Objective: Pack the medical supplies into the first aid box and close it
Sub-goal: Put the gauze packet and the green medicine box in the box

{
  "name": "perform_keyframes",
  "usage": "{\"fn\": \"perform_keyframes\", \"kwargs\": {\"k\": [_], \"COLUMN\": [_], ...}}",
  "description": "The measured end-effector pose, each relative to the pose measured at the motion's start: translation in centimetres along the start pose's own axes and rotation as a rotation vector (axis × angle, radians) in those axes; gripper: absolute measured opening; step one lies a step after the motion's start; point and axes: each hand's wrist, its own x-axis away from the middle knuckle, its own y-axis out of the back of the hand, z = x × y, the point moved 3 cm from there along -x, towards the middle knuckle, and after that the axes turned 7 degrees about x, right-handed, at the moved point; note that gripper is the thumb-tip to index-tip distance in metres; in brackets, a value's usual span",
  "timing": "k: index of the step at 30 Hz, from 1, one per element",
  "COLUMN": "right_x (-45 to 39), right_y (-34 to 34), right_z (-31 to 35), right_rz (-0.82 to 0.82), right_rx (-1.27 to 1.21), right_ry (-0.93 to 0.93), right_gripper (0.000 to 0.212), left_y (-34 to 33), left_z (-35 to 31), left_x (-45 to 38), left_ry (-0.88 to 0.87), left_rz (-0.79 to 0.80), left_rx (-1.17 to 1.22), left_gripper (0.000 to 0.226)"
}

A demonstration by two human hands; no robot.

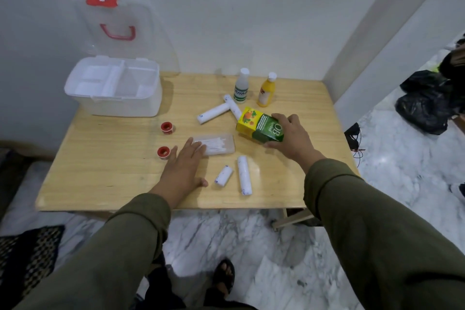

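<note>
Green-and-yellow carton [260, 128] is being gripped by right hand [292, 137]; left hand [185, 161] (fingers spread flat) is being rested on cotton-swab packet [216, 145].

Soft, even indoor light falls from above on my wooden table [105, 178], leaving a pale sheen near its front edge and only faint shadows beside my left hand [185, 166] and right hand [293, 137]. The wide lens bends the wall corner and stretches my sleeves [377, 234]. Everything looks slightly soft, and the small print is unreadable.
</note>
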Motion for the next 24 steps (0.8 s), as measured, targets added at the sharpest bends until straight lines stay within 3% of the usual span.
{"fn": "perform_keyframes", "kwargs": {"k": [7,14,24], "right_x": [-1.3,-4.9,-11.2], "right_y": [5.2,5.6,1.7], "right_z": [6.6,17.4,28.2], "right_rz": [-0.123,-0.150,-0.062], "right_rx": [-0.139,-0.217,-0.136], "right_ry": [0.047,0.160,0.206], "right_gripper": [0.090,0.089,0.086], "left_y": [6.3,14.1,18.8], "left_z": [1.2,10.2,22.2], "left_x": [-0.8,-2.2,-5.6], "left_ry": [-0.063,0.059,0.072], "left_rz": [-0.195,-0.310,-0.171], "left_rx": [0.081,0.123,0.127], "left_gripper": [0.083,0.086,0.103]}}
